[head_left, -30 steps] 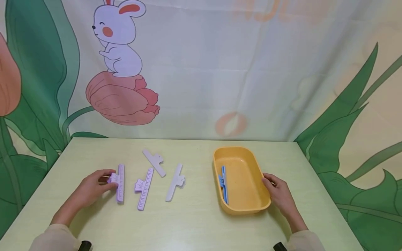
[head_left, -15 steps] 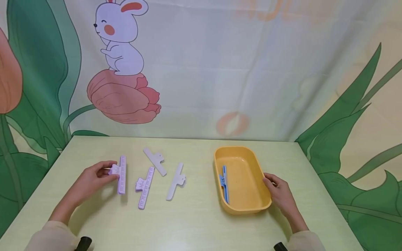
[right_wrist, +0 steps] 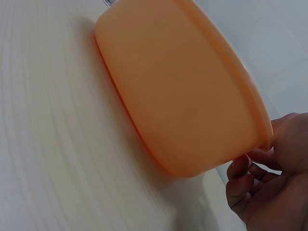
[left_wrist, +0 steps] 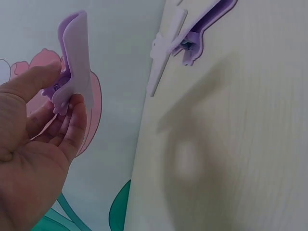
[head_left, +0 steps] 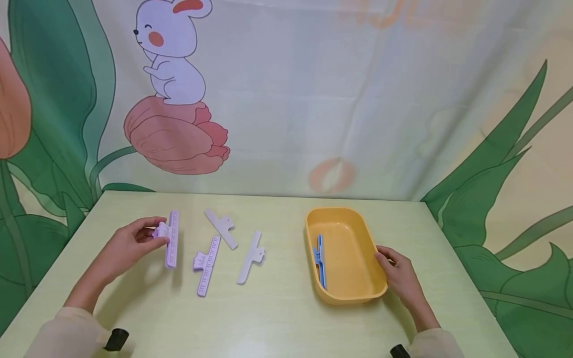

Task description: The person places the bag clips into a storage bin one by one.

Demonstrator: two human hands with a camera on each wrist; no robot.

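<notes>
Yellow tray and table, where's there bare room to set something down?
Table: bare between the nearer pale clip and yellow tray, and along the front between the sleeves. Inside the tray: bare right of the blue clip. Crowded: left of centre, where that pale clip, the farther pale clip and a purple ruler clip lie close together.

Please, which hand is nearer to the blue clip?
Right. The right hand holds the yellow tray by its right rim, across from the blue clip; the left hand is farther, to its left, holding a purple ruler clip.
</notes>
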